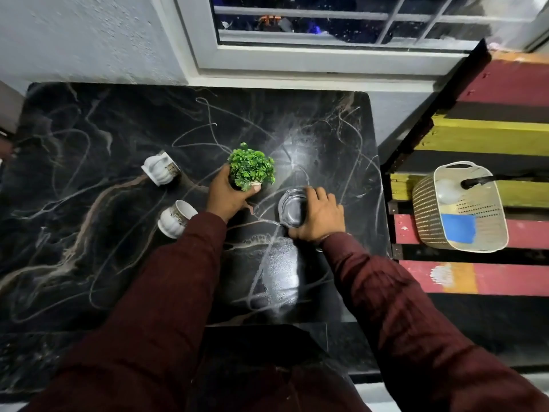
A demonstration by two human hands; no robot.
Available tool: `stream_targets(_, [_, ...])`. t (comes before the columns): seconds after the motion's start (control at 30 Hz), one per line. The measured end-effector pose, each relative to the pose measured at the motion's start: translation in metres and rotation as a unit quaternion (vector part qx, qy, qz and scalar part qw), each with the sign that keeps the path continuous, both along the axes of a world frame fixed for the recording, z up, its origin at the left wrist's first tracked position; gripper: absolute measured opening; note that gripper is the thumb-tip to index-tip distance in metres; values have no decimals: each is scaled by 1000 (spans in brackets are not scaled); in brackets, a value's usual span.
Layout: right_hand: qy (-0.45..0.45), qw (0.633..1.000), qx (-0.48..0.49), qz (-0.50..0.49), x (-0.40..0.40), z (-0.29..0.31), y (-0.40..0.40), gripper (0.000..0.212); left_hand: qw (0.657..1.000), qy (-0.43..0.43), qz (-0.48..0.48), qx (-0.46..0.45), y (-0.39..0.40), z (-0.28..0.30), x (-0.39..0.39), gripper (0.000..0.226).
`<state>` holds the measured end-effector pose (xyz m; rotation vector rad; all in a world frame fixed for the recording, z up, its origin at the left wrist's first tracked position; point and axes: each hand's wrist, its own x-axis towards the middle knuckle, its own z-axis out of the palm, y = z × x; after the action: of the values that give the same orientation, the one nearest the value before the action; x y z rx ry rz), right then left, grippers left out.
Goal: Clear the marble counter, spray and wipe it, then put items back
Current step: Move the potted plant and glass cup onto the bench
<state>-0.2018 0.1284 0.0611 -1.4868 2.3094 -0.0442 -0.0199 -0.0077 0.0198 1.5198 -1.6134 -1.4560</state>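
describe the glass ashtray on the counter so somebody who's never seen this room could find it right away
Start at the black marble counter below the window. Near its right edge, the right hand holds a glass ashtray. It is clear and round, unlike the leafy potted plant and two white ribbed pots to its left.

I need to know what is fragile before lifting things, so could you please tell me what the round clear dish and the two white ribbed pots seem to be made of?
The round clear dish, held by the right hand, looks like thick glass: see-through, with bright rim glints. The two white ribbed pots look like glazed ceramic: opaque, glossy, speckled near the rims; painted plastic cannot be excluded.
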Motion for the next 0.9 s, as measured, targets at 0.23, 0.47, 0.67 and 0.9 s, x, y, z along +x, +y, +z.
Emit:
stream_targets(0.23, [-29, 995, -65, -74, -2, 31, 3, 103, 997, 68, 8, -27, 16, 54, 4, 62])
stream_targets(0.47, [30, 984, -126, -121, 3, 75, 15, 101, 992, 106, -45, -43, 18, 93, 3, 63])
stream_targets(0.67, [72, 964, -167, -195, -1, 116, 45, 104, 983, 95, -114, -108, 30, 134, -18, 64])
stream_targets(0.9, [79, 935, -200, -282, -38, 145, 107, 111, 967, 106, -182, -143, 70, 167, -77, 66])
